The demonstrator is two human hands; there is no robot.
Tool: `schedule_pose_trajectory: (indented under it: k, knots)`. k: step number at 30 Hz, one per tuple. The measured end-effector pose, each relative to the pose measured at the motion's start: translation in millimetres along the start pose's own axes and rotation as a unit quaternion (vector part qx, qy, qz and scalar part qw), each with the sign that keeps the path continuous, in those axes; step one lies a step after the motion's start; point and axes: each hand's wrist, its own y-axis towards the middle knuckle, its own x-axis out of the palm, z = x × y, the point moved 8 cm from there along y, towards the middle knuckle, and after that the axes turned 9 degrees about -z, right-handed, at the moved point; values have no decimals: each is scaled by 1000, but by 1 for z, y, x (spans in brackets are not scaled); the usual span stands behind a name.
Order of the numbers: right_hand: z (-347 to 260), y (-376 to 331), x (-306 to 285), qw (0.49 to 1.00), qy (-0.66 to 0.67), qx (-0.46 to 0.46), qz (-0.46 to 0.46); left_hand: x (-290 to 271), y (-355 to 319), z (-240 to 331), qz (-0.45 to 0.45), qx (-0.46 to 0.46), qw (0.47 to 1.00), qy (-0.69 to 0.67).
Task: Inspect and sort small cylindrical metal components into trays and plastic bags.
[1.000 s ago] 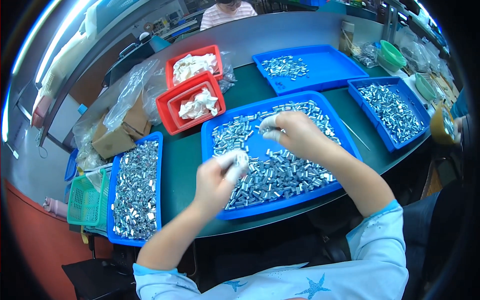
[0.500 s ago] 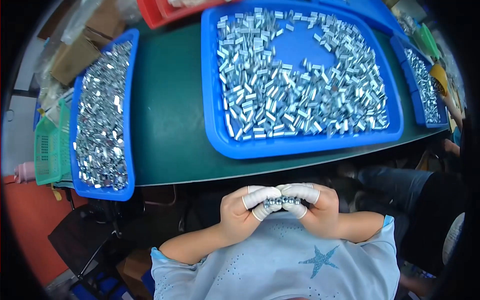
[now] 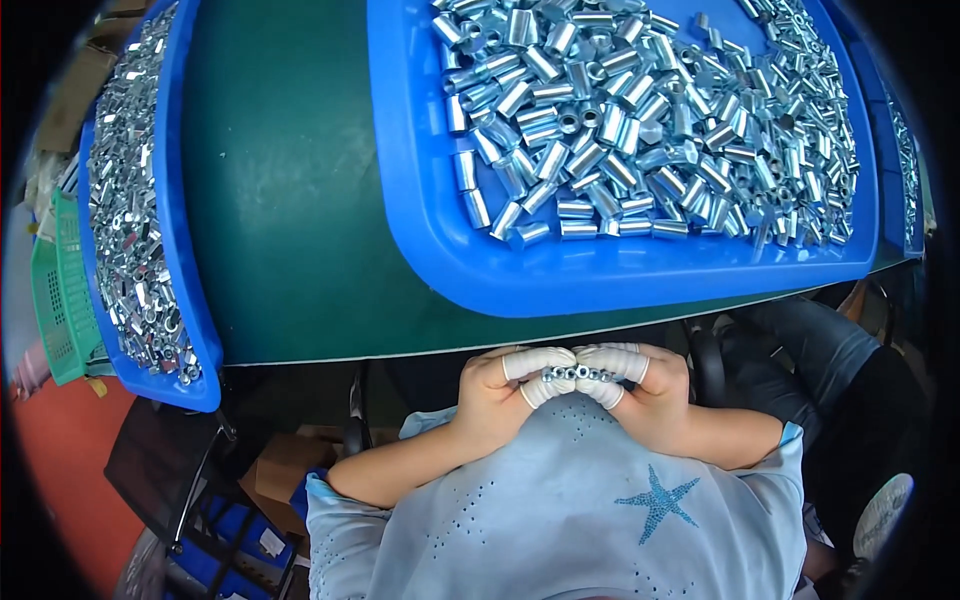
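Note:
In front of my chest, a short row of shiny metal sleeves [image 3: 583,372] is pinched end-on between both hands, their round ends and holes facing up. My left hand [image 3: 497,390] grips the row's left part between thumb and fingers. From the other side my right hand [image 3: 652,390] is closed on the right part, and the fingertips of both hands meet in the middle. White finger cots cover the gripping fingers. Beyond my hands, a large blue tray [image 3: 520,290] on the green table [image 3: 290,200] holds many loose metal sleeves of the same look.
A narrower blue tray [image 3: 187,250] full of small metal parts stands at the left table edge. A green basket [image 3: 62,290] sits beside it. Another blue tray [image 3: 912,240] is at the far right. At my right, a person's dark-clad legs [image 3: 830,350] show beside the table.
The view has shifted closer to the table, so the large tray appears bigger. Both hands still pinch the row of sleeves, which now shows its holes more squarely.

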Motion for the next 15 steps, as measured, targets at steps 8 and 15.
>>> schedule_pose_trajectory:
  k: [8,15]
  knots:
    - [-8,0,-7,993,-112,-24,-2,7,4,-7,-13,-27,993,-110]
    - [-6,-4,-11,993,-114,-35,17,15,4,-21,-22,-94,974,-205]
